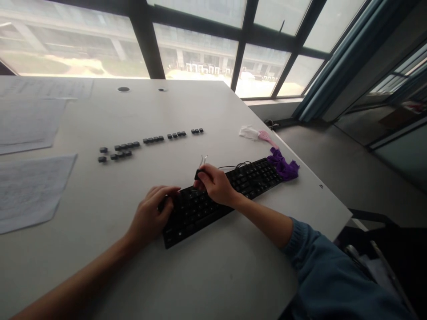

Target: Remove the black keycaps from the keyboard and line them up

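While your half-curled left hand (151,213) holds the keyboard's (207,209) left end on the desk (100,204), your right hand's (215,184) pinched tight on a wire puller (202,161) over it. Loose keycaps (153,139) sit beyond the keyboard.

1 kybd (207,211), 1 L hand (151,211), 1 R hand (215,182), 1 wire tool (202,160). Loose keys (130,145) approx. 20, too blurry for exact no. 1 purple cloth (284,166), min. 3 papers (31,191), 2 desk holes (123,89).

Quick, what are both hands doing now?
Left hand: curled at the left end of the keyboard; can't tell if gripping.
Right hand: closed, holding a small wire tool.
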A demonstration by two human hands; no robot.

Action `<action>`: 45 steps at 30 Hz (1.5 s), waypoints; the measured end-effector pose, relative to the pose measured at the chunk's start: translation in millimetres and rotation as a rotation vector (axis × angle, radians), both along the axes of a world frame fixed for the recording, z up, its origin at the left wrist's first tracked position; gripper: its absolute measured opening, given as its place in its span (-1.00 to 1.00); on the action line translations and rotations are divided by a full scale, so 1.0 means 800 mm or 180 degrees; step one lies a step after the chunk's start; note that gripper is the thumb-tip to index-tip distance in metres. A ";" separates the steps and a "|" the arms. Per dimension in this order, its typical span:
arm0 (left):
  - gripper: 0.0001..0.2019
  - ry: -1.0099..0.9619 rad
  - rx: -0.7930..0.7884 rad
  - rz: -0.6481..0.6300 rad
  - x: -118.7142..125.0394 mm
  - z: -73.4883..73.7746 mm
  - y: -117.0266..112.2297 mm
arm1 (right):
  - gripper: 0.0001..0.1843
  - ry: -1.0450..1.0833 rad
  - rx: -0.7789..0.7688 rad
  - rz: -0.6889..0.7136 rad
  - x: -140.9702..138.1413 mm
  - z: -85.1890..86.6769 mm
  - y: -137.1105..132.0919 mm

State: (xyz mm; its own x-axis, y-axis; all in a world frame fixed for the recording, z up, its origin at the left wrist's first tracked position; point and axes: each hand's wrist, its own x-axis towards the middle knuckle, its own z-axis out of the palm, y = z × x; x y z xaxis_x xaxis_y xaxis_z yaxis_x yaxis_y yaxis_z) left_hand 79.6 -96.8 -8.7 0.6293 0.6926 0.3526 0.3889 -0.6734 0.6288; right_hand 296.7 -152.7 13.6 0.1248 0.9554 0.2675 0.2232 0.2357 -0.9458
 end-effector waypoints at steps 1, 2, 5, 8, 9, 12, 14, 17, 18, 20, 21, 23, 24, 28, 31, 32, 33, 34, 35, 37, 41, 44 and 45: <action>-0.76 0.0017 -0.0018 -0.0005 0.000 -0.001 0.001 | -0.83 -0.0157 0.0010 0.0113 -0.002 0.002 0.000; -0.76 0.0036 -0.0042 -0.0008 -0.001 -0.001 0.002 | -0.83 -0.0296 0.0003 0.0208 -0.004 0.004 0.000; -0.76 0.0099 -0.0102 -0.0039 -0.002 -0.003 0.003 | -0.83 -0.0534 -0.0060 0.0354 -0.008 0.005 0.005; -0.77 0.0153 -0.0092 -0.0105 -0.003 -0.006 0.004 | -0.83 -0.0618 -0.0134 0.0499 -0.010 0.005 0.010; -0.77 0.0168 -0.0082 -0.0124 -0.003 -0.008 0.004 | -0.83 -0.0661 -0.0130 0.0587 -0.010 0.005 0.010; -0.77 0.0176 -0.0038 -0.0154 -0.004 -0.009 0.005 | -0.84 -0.0917 0.0014 0.0858 -0.010 0.003 0.007; -0.78 0.0164 -0.0005 -0.0167 -0.004 -0.007 0.005 | -0.85 -0.1153 0.0165 0.0923 -0.009 -0.001 0.003; -0.79 0.0269 0.0018 -0.0232 -0.001 0.005 0.002 | -0.87 -0.1302 0.0299 0.0901 -0.006 -0.008 -0.003; -0.79 0.0370 0.0022 -0.0273 0.002 0.010 0.001 | -0.87 -0.1239 0.0287 0.0859 -0.005 -0.009 -0.004; -0.76 0.0606 0.0049 -0.0295 0.009 0.018 -0.003 | -0.86 -0.1021 0.0176 0.0730 -0.003 -0.010 -0.005; -0.75 0.0705 0.0077 -0.0258 0.013 0.020 -0.005 | -0.86 -0.0915 0.0103 0.0649 -0.003 -0.010 -0.005; -0.76 0.0807 0.0141 -0.0111 0.021 0.022 -0.009 | -0.86 -0.0764 -0.0008 0.0521 -0.002 -0.009 -0.004; -0.78 0.0815 0.0169 -0.0030 0.025 0.022 -0.010 | -0.86 -0.0715 -0.0035 0.0486 -0.002 -0.009 -0.003; -0.84 0.0794 0.0139 0.0084 0.032 0.016 -0.012 | -0.86 -0.0576 -0.0026 0.0476 -0.001 -0.011 -0.001; -0.86 0.0766 0.0085 0.0080 0.032 0.012 -0.011 | -0.85 -0.0751 0.0109 0.0676 0.000 -0.012 -0.001; -0.86 0.0763 0.0087 0.0084 0.031 0.011 -0.011 | -0.85 -0.0876 0.0176 0.0783 0.000 -0.012 -0.001; -0.86 0.0768 0.0098 0.0089 0.031 0.009 -0.011 | -0.85 -0.1005 0.0235 0.0877 0.000 -0.013 -0.002; -0.86 0.0780 0.0112 0.0099 0.030 0.008 -0.012 | -0.85 -0.1116 0.0277 0.0947 0.000 -0.013 -0.002; -0.87 0.0796 0.0128 0.0108 0.030 0.007 -0.012 | -0.85 -0.1188 0.0309 0.0978 0.000 -0.013 -0.002; -0.87 0.0828 0.0158 0.0120 0.030 0.006 -0.013 | -0.84 -0.1166 0.0310 0.0907 -0.001 -0.013 -0.003; -0.86 0.0820 0.0214 0.0169 0.032 0.007 -0.016 | -0.84 -0.0658 0.0083 0.0641 0.000 -0.014 -0.002; -0.81 0.0685 0.0179 0.0163 0.035 0.006 -0.018 | -0.84 -0.0217 -0.0033 0.0418 0.001 -0.018 0.002; -0.81 0.0634 0.0176 0.0151 0.035 0.006 -0.018 | -0.84 -0.0145 -0.0022 0.0388 0.001 -0.020 0.004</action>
